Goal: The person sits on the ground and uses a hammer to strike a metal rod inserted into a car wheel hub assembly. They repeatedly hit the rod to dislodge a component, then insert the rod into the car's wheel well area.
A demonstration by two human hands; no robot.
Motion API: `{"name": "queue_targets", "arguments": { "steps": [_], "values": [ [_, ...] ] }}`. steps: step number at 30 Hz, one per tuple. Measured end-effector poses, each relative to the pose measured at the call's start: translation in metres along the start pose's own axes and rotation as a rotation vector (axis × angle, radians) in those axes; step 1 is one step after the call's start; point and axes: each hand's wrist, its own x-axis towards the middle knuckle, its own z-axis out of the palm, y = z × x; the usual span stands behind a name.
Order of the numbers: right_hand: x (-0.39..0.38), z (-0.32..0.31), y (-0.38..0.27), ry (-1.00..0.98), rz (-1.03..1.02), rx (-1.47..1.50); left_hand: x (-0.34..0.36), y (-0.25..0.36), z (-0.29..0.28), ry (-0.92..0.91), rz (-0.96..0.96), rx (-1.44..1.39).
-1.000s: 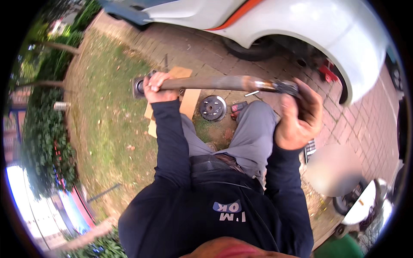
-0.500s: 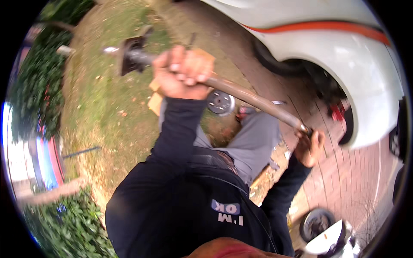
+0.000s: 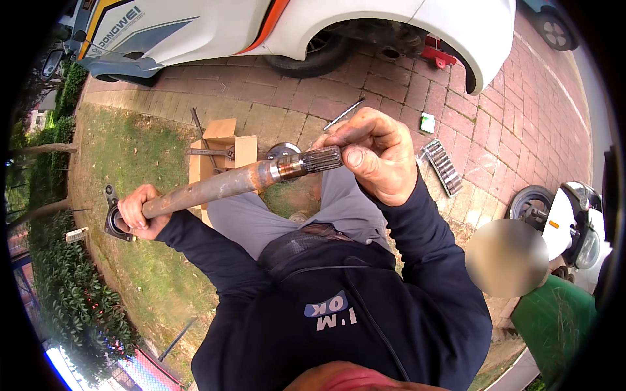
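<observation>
A rusty steel axle shaft [image 3: 208, 186] slants across my lap, rising from lower left to upper right. My left hand [image 3: 140, 212] is closed round it beside the dark flanged plate [image 3: 112, 215]. My right hand [image 3: 381, 159] has its fingers curled at the bright splined tip [image 3: 323, 158], thumb against it. Behind the shaft, a round metal disc [image 3: 283, 149] is partly hidden. An open cardboard box [image 3: 244, 148] with metal bars lies beyond my knees.
A white car [image 3: 456, 32] with a red jack [image 3: 435, 55] under its wheel arch stands ahead. On the paving are a socket set [image 3: 443, 166], a thin rod [image 3: 344, 112] and a small green-white box [image 3: 427, 122]. A white scooter [image 3: 564, 225] and green object [image 3: 554, 319] sit right.
The shaft swung left-end-up half a second ago; now that end is low and the splined end raised. Both hands moved with it, and the view has shifted, showing more of the car.
</observation>
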Motion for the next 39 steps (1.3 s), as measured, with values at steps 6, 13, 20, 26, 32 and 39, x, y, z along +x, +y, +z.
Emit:
{"name": "queue_targets", "arguments": {
  "steps": [6,13,20,26,32,39],
  "values": [
    [-0.002,0.02,-0.001,-0.134,-0.054,-0.011,-0.003,0.018,-0.002,-0.112,0.035,-0.122],
    [-0.014,0.048,-0.005,-0.146,-0.189,-0.316,0.008,-0.001,0.024,0.076,0.219,-0.231],
    [-0.005,0.068,-0.002,-0.175,-0.289,-0.226,0.023,0.189,-0.035,0.56,0.522,0.842],
    [-0.007,0.053,-0.001,-0.205,-0.262,-0.181,0.014,0.112,-0.012,0.573,0.248,0.299],
    [-0.018,0.047,0.003,-0.124,-0.237,-0.069,0.01,0.085,-0.009,0.593,0.223,0.206],
    [-0.015,0.044,-0.009,-0.147,-0.304,-0.27,0.005,0.079,-0.012,0.53,0.313,0.263]
  ]
}}
